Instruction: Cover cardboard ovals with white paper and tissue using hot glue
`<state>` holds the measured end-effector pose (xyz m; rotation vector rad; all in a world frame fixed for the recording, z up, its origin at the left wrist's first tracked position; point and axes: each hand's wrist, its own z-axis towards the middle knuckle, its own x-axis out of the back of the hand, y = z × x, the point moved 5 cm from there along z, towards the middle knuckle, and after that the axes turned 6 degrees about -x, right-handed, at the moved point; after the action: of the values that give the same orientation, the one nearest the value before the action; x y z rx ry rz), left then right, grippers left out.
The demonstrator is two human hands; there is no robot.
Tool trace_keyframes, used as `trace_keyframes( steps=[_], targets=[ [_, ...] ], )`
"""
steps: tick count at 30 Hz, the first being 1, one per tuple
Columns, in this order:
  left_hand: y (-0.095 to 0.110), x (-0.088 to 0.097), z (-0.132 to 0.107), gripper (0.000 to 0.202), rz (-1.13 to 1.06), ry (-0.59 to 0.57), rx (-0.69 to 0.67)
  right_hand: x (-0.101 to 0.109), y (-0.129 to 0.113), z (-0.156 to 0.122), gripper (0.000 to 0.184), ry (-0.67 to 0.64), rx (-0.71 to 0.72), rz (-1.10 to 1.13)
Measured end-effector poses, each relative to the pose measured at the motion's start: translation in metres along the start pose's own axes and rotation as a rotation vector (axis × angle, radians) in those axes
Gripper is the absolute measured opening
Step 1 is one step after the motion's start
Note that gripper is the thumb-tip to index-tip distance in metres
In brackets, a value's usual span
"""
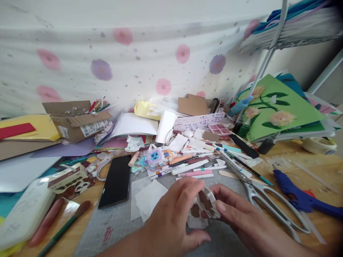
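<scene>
Low in the head view, above a grey cutting mat point(93, 228), a crumpled white paper piece with brown patches point(205, 201) is between my two hands. My left hand point(175, 210) curls around its left side, fingers over the top and thumb below. From the right, my right hand point(238, 210) pinches its edge between thumb and fingers. Part of the piece is hidden behind the fingers. Square white paper sheets point(151, 196) lie beside my left hand. To the right of my right hand rest large metal scissors point(264, 196), their blades pointing away over the markers.
Several markers point(193, 166) are heaped behind the hands. A black phone point(115, 182) lies to the left, near a panda-print carton point(71, 180) and a green-handled brush point(64, 228). A blue glue gun point(300, 192) lies right. Behind stand a cardboard box point(77, 121) and green flower-decorated card point(284, 110).
</scene>
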<state>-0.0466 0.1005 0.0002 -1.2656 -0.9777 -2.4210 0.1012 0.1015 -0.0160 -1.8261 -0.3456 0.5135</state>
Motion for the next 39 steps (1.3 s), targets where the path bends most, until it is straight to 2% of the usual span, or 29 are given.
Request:
trace_keyframes(
  steps=[2, 4, 8, 13, 17, 21, 24, 28, 33, 36, 39],
  targets=[
    [-0.002, -0.006, -0.002, 0.104, 0.025, 0.007, 0.026, -0.003, 0.002, 0.001, 0.019, 0.01, 0.019, 0.103],
    [-0.005, -0.01, -0.003, 0.102, 0.044, 0.006, 0.067, -0.009, 0.003, 0.002, 0.019, -0.008, 0.009, 0.193],
    [-0.009, -0.006, -0.002, 0.088, 0.02, 0.051, 0.11, -0.016, 0.001, 0.005, 0.018, -0.045, -0.005, 0.345],
    [-0.006, 0.003, 0.002, 0.067, -0.043, 0.105, 0.151, -0.015, 0.001, 0.005, 0.015, -0.024, 0.003, 0.439],
    [-0.005, 0.009, 0.005, 0.065, -0.044, 0.132, 0.159, -0.012, 0.0, 0.005, 0.019, -0.035, 0.035, 0.332],
    [-0.012, 0.017, 0.006, 0.059, 0.016, 0.158, 0.208, -0.006, 0.0, 0.005, 0.028, -0.025, -0.03, 0.065],
    [-0.018, 0.023, 0.007, 0.054, 0.065, 0.153, 0.237, 0.009, -0.003, 0.004, 0.028, 0.083, -0.035, -0.124],
    [-0.025, 0.027, 0.008, 0.051, 0.099, 0.132, 0.26, 0.042, -0.013, -0.003, 0.025, 0.31, 0.064, -0.277],
    [-0.036, 0.032, 0.008, 0.049, 0.052, 0.23, 0.332, 0.085, -0.023, -0.017, 0.026, 0.596, 0.133, -0.403],
    [-0.045, 0.033, 0.006, 0.051, -0.045, 0.287, 0.449, 0.099, -0.026, -0.022, 0.019, 0.663, 0.196, -0.438],
    [-0.05, 0.033, 0.004, 0.054, -0.125, 0.313, 0.523, 0.101, -0.022, -0.022, 0.016, 0.643, 0.184, -0.465]
  ],
)
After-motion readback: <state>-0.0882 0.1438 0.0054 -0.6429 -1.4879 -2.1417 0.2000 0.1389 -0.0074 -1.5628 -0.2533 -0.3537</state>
